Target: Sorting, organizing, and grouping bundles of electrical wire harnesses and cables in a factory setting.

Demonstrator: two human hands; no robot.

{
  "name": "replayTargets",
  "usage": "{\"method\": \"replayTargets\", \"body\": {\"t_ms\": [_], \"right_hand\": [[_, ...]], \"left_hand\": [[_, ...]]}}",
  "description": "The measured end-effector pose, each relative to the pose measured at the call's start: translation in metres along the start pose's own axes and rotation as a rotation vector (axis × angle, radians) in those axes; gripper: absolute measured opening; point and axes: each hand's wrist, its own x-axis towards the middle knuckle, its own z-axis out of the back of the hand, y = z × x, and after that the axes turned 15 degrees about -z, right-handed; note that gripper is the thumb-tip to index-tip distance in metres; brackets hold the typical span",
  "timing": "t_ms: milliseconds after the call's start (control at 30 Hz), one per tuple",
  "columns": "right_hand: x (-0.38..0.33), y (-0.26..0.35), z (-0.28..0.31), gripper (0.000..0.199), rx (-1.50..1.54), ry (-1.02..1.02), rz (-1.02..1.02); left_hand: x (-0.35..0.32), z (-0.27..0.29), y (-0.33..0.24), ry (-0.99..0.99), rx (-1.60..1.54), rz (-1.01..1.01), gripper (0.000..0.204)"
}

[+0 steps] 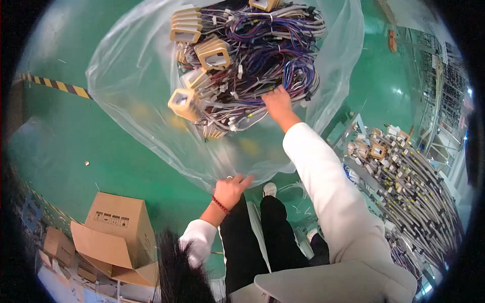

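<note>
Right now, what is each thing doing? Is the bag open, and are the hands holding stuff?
Plastic bag: open, spread on the green floor.
Wire bundles: piled inside the bag.
Right hand: reaching in, gripping wires.
Left hand: holding the bag's edge.
Cardboard box: open, flaps out.
Second wire pile: lying outside the bag.

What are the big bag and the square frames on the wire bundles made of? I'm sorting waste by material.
The bag looks like thin clear plastic film: see-through, glossy, wrinkled. The square frames are tan and matte, perhaps tape-wrapped; unclear.
</note>
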Motion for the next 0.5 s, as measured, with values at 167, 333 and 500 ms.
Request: {"method": "replayTargets", "body": {"t_ms": [167, 333, 500], "right_hand": [[-0.017, -0.027, -0.024, 0.013, 0.116, -0.218, 0.064], [-0.031, -0.073, -0.044, 0.028, 0.128, -0.291, -0.074], [-0.044, -0.039, -0.013, 0.073, 0.513, 0.182, 0.142]], "left_hand": [[-0.007, 0.011, -0.002, 0.017, -0.006, 0.011, 0.035], [0.019, 0.013, -0.003, -0.022, -0.030, -0.070, 0.028], [0.020, 0.042, 0.004, -0.060, -0.208, -0.176, 0.020]]}}
